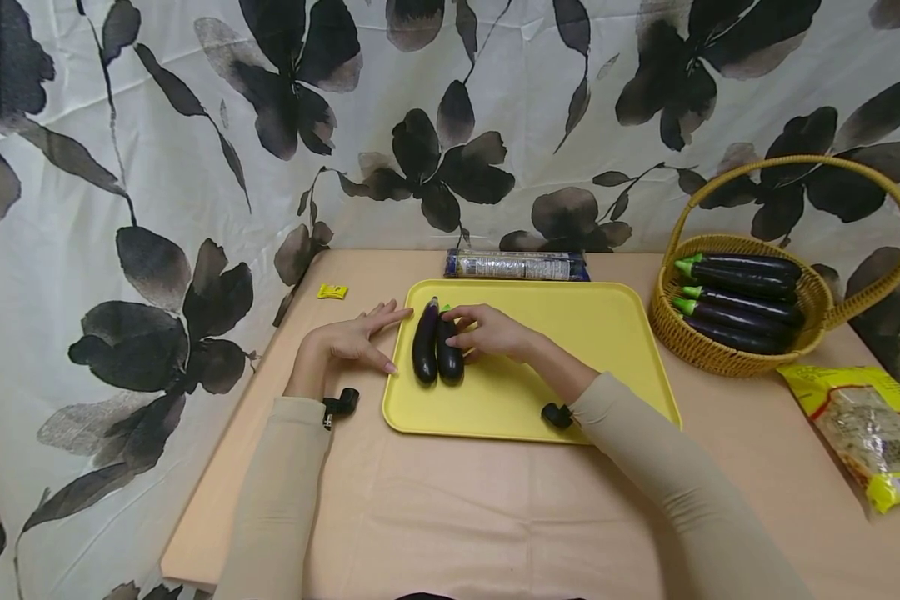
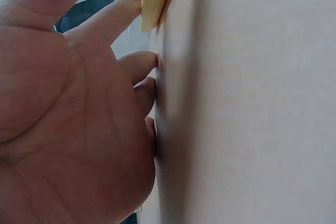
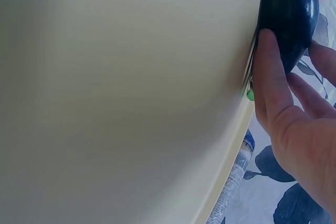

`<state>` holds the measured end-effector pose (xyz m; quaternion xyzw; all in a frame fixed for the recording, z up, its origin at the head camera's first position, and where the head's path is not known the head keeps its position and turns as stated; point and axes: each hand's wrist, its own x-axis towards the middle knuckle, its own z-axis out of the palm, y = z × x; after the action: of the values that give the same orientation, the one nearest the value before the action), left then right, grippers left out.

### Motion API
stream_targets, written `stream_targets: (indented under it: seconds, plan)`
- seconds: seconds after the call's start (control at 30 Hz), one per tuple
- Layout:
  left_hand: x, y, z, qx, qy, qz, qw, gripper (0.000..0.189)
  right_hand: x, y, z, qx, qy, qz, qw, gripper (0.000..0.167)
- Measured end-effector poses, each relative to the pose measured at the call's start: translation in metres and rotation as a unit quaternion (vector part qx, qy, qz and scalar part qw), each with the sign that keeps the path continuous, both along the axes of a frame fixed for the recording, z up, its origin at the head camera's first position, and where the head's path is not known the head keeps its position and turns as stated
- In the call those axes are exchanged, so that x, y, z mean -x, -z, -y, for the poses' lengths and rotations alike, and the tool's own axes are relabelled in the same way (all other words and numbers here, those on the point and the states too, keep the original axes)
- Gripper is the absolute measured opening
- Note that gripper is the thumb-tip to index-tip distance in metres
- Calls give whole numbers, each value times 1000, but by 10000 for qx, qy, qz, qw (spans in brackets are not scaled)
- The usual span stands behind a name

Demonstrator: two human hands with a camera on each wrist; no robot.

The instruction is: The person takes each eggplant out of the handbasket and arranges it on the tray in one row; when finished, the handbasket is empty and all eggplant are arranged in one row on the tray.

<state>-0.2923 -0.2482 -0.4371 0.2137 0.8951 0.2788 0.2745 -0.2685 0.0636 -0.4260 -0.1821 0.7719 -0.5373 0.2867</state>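
Two dark purple eggplants lie side by side on the left part of a yellow tray. My right hand holds the right-hand eggplant between thumb and fingers; the right wrist view shows fingertips on both sides of that eggplant. The left-hand eggplant rests close against it, its stem end pointing away from me. At the tray's left edge is my left hand, its fingers spread and mostly straight. In the left wrist view this hand has a fingertip at the tray rim, and nothing is in the palm.
A wicker basket with a tall handle holds several more eggplants at the right. In front of it lies a yellow and clear plastic bag. Behind the tray is a long blue and silver package. A small yellow packet sits at back left.
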Motion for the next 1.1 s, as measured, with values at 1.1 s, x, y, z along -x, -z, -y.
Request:
stream_targets:
  seconds: [1.1]
  plan:
    - [0, 2, 1, -68, 83, -129, 9999, 118, -48, -79, -101, -232, 819, -3653, 9270, 49]
